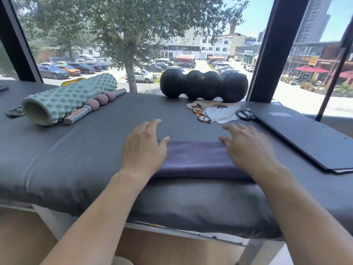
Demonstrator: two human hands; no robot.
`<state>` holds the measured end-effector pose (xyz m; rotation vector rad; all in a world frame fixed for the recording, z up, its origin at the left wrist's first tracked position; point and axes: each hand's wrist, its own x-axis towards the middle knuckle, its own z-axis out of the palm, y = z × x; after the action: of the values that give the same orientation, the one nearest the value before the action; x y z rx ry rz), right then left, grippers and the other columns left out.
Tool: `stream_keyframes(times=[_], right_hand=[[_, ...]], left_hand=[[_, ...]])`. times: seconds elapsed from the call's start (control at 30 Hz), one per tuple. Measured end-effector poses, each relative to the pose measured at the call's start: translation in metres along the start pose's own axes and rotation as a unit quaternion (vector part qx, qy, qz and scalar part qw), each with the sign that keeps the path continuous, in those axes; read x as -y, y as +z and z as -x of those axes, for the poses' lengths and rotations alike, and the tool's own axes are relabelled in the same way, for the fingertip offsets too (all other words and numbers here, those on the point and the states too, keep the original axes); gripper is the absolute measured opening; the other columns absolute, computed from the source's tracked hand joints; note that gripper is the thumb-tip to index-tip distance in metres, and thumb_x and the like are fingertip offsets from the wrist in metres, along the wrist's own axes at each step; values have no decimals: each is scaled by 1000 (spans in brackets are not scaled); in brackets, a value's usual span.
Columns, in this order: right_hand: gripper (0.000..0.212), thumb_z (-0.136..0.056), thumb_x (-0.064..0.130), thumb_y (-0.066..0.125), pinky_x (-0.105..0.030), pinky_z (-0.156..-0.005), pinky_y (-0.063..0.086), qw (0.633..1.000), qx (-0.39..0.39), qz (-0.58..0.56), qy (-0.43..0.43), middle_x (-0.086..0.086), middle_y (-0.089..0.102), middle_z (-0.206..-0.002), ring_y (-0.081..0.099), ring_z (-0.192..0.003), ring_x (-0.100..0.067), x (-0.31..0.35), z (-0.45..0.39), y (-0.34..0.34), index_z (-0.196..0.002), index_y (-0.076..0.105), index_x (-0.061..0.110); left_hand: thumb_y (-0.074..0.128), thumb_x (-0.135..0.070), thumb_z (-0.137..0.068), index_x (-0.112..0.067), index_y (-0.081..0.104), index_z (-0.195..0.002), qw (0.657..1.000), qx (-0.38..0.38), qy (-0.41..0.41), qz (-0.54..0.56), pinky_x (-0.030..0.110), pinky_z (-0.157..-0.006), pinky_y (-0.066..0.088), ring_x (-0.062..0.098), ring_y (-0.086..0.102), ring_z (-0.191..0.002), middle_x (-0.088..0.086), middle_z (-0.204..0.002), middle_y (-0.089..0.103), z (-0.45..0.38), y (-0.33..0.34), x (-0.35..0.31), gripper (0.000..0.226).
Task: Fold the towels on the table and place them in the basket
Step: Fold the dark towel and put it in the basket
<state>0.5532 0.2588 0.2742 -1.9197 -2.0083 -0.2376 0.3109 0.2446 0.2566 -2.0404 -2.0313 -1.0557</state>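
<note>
Both palms down at centre frame: left hand and right hand flank the folded purple towel on the desk, fingers spread, gripping nothing.

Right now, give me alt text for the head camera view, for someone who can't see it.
Both open hands, left hand and right hand, rest on a folded purple towel on a grey padded table. Behind lie a green foam roller, glasses and scissors.
</note>
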Motion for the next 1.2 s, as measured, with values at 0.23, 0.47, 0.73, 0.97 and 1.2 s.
stream_keyframes(times=[0.23,0.47,0.73,0.97,1.2], right_hand=[[85,-88,79,36,-38,-126,-1,951,279,-71,-111,12,2,-169,-3,-156,-15,26,7,27,-160,10,40],[94,-79,89,25,-43,-125,-7,957,285,-39,-42,14,-5,-168,-10,-155,-18,-5,1,31,-159,1,45],[92,-82,85,10,-49,-125,0,968,249,-10,34,8,1,-169,-4,-156,-21,-25,-1,35,-160,4,38],[85,-62,94,54,-35,-72,48,963,184,28,196,-8,67,-91,62,-85,-29,-50,-6,1,-82,63,12],[57,-70,69,76,-33,-61,44,968,159,-53,186,-8,63,-77,61,-75,-29,-53,2,-14,-70,59,14]], left_hand=[[32,-54,-104,-34,29,-158,952,298,54,-36,41,-127,3,10,10,-155,-10,-168,18,8,29,-4,58],[23,-99,-67,-38,4,-161,936,337,48,-83,45,-126,-8,9,-11,-155,-16,-169,-4,3,28,10,113],[5,-105,-58,-41,-2,-160,946,309,32,-95,49,-125,-10,14,-19,-154,-11,-169,-11,11,27,13,121],[10,-102,-66,-42,-1,-160,950,290,28,-110,48,-125,-10,14,-18,-155,-11,-169,-10,17,26,11,112],[13,-101,-67,-40,3,-161,945,309,-3,-107,48,-125,-5,17,-10,-156,-7,-170,-4,22,18,-4,112]])
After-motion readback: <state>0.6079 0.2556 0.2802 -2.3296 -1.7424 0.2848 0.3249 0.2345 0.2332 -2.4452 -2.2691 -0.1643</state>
